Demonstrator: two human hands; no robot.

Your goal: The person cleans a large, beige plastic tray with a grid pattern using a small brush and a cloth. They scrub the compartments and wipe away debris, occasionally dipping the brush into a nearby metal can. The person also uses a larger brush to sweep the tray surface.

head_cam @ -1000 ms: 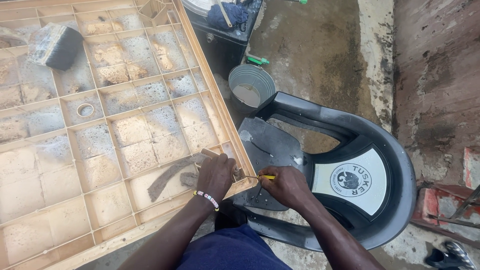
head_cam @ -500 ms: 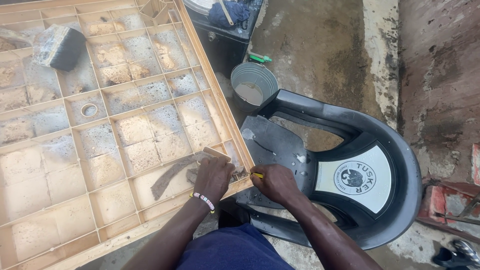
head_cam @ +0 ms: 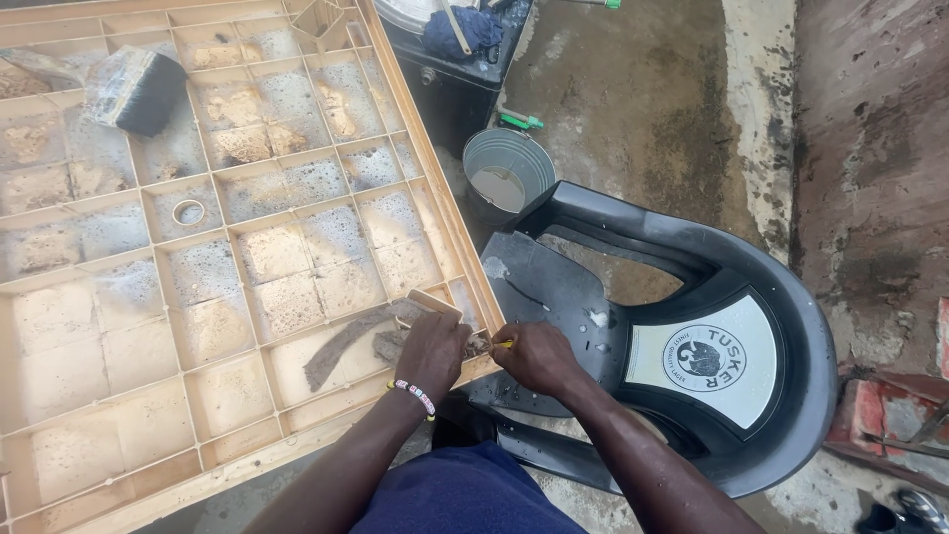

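A large tan panel (head_cam: 247, 396) divided into square cells, dusted with grey residue, lies in front of me. My left hand (head_cam: 432, 354), with a bead bracelet at the wrist, presses a small wooden piece (head_cam: 431, 303) against the panel's right rim. My right hand (head_cam: 539, 358) is beside it, fingers closed on a thin yellow pencil (head_cam: 505, 343) whose tip points at the wooden piece. A curved grey strip (head_cam: 341, 344) lies in the cell just left of my left hand.
A black plastic chair (head_cam: 633, 247) lies tipped to the right of the panel. A metal bucket (head_cam: 507, 170) stands behind it, near a black box with a blue cloth (head_cam: 459, 30). On the panel sit a grey block (head_cam: 133, 89) and a small ring (head_cam: 188, 212).
My right hand has moved left, closer to my left hand, bringing the pencil up to the wooden piece. The left hand stays at the rim.
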